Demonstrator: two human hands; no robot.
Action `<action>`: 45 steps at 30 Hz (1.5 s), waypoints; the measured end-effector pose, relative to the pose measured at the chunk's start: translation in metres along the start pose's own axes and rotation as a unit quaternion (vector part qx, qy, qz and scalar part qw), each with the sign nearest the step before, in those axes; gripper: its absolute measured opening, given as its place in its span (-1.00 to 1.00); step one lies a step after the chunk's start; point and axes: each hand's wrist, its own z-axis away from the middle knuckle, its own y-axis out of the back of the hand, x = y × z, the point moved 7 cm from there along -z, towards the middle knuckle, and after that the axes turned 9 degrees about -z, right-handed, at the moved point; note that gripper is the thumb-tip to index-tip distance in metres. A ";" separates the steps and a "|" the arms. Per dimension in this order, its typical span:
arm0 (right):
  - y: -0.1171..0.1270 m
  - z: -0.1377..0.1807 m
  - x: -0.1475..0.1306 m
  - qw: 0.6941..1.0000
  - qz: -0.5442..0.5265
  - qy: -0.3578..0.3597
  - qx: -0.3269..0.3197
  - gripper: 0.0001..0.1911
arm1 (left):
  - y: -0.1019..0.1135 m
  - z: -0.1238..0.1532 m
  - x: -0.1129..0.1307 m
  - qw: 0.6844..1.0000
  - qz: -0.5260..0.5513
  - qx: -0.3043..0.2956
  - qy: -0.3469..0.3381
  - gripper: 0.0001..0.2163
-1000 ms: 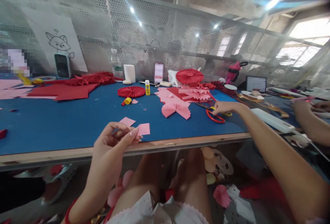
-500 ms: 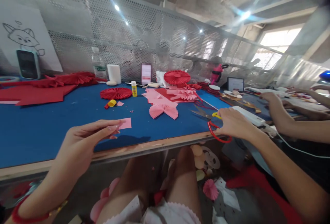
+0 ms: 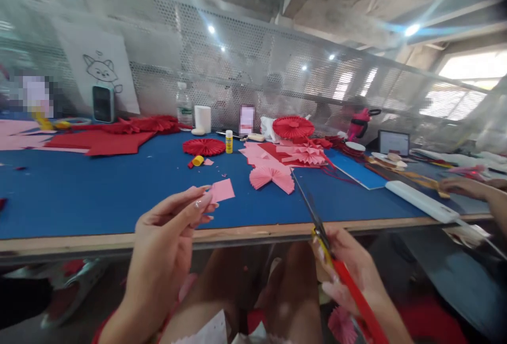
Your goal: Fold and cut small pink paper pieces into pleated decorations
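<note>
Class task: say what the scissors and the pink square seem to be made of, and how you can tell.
The scissors have grey, metallic-looking blades, probably steel, and glossy red plastic-looking handles. The pink square looks like matte paper: thin, with crisp cut edges.

Bright daylight pours through the blown-out white window [image 3: 471, 72], high to the right of the left hand's fingertips [image 3: 204, 189], and a small round ceiling lamp [image 3: 412, 30] on the same side flares with a bluish streak of glare. Shadows around those fingertips are soft and faint. The pale pink paper scrap [image 3: 222, 191] just beside them looks fairly sharp, while the red-handled steel scissors [image 3: 352, 294] in the right hand [image 3: 348, 265], lower right of the fingertips, smear slightly. Above the fingertips, the grey perforated metal mesh panel [image 3: 222, 53] bows with fisheye distortion, and the top right corner darkens.
</note>
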 end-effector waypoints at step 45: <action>-0.119 0.010 0.058 0.931 -0.235 -0.240 -0.144 -0.40 | -0.003 0.033 -0.012 0.981 0.009 0.086 -0.173 -0.83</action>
